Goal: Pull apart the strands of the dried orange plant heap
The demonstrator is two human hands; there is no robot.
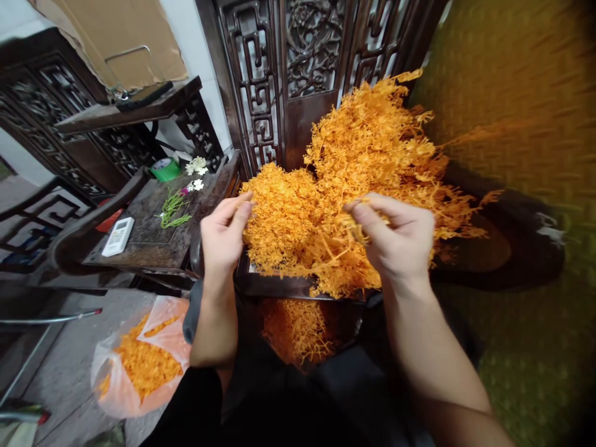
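Dark carved wood [307, 121] is backing the seat [279, 287] on which tangled orange sprays [372, 143] are lying heaped beyond and between your hands, a finer orange pile [279, 208] sitting beside your left hand [222, 230]. Your right hand [399, 234] is apparently pinching a small yellowish sprig [357, 231], while your left fingertips are standing close together, any grip there being impossible to confirm; the sprays are probably handling as light, springy and brittle, so stems are offering a safer hold than tips. Blur is masking the sprig, your right hand is covering some sprays, and the woven surface [503, 105] is smearing at right.
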